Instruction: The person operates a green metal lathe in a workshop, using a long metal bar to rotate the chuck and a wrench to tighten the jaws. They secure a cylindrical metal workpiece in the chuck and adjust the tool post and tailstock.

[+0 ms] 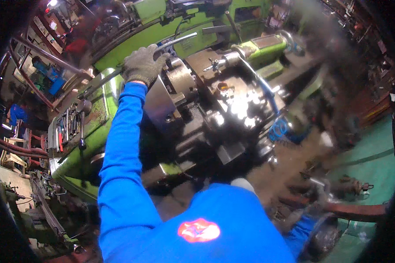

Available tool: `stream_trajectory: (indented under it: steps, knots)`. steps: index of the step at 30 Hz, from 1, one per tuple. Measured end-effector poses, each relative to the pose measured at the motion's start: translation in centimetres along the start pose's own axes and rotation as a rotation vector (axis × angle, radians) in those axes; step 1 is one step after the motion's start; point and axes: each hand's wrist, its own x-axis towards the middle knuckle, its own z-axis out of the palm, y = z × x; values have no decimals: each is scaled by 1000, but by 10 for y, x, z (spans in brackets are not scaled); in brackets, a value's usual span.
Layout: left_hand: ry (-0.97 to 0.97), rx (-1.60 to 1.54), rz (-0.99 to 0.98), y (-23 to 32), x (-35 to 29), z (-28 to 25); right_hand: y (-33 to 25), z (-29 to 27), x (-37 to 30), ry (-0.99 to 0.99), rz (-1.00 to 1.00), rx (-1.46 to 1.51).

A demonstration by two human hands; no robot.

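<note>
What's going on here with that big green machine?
A person in a blue top is at a green lathe. The gloved left hand is on a metal bar beside the chuck; whether gripping or just resting, I can't tell. Hand tools lie on the machine's left end. The right hand can't be made out clearly.

The left hand (145,65), gloved in grey, is laid over a metal bar (180,40) beside the steel chuck (181,78) of a green lathe (151,11); whether the bar is gripped cannot be made out. The right sleeve (302,230) is seen at lower right, its hand being indistinct. The tailstock (267,47) is set to the right of the chuck, with a small amber cup (222,86) placed between. A blue coiled hose (278,129) is seen nearer the viewer; hand tools (66,127) are laid out at left.
</note>
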Motion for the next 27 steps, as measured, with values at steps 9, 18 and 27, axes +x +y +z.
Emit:
stream_trajectory:
  steps: [9, 18, 27]
  knots:
    - [-102, 43, -162, 16, 24, 9, -167, 247, -5, -603, 47, 109]
    - [-172, 60, -224, 27, 14, -6, -122, 435, 27, -488, -665, 12]
    - [-14, 76, -210, 6, -3, 11, -92, 543, 15, -627, -294, -50]
